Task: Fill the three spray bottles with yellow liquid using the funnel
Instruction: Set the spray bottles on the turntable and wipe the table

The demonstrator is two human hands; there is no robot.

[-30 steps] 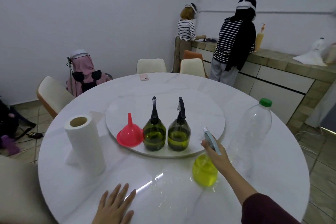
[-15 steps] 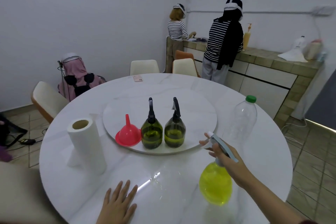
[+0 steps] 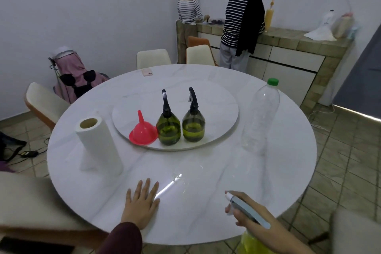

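Head view: right hand is closed around the neck of the spray bottle; liquid-heavy, likely slippery. Left hand lies flat, holding nothing.

I am resting my left hand flat, palm down, fingers spread and pointing away from me, with a dark maroon sleeve covering the forearm. My right hand is reaching in from the lower right, bare forearm showing, its grip wrapping around the neck of a spray bottle, fingers curled.
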